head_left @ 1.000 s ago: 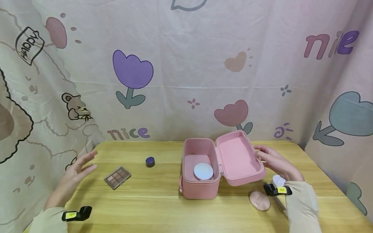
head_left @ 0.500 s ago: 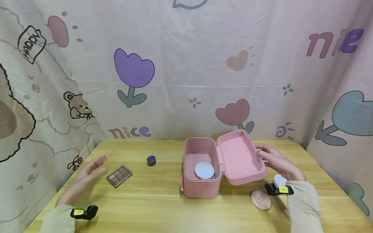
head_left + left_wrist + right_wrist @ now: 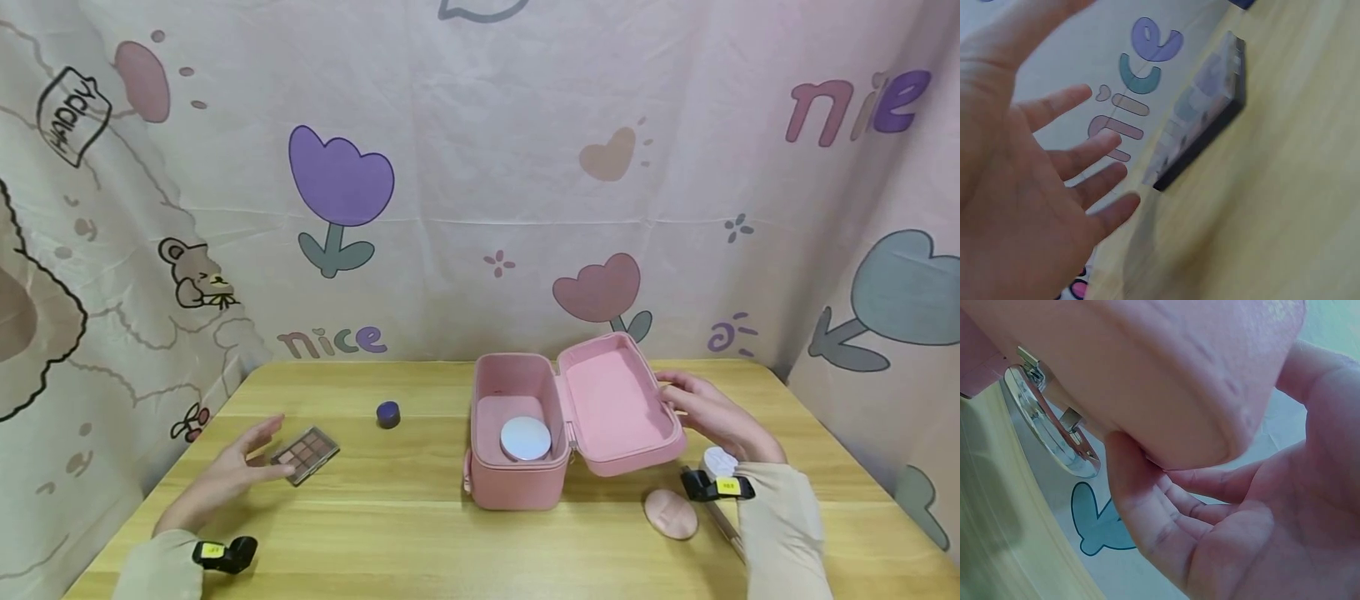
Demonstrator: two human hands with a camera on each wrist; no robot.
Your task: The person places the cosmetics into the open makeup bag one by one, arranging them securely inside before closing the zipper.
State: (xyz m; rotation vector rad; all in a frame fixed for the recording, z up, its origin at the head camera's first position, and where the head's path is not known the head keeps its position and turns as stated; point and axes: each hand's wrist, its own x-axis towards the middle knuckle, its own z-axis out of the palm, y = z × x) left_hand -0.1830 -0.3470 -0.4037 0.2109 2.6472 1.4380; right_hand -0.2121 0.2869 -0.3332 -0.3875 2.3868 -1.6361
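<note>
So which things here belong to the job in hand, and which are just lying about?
Likely part of the job:
case, open
lid, held by the right hand
palette, beside the open left hand
white tub, inside the case

Apparently just lying about:
purple pot
puff
thin stick, partly hidden
white round item, by the right wrist

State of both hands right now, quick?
Left hand: open, holding nothing, near the makeup palette.
Right hand: closed, holding the pink lid by its edge.
</note>
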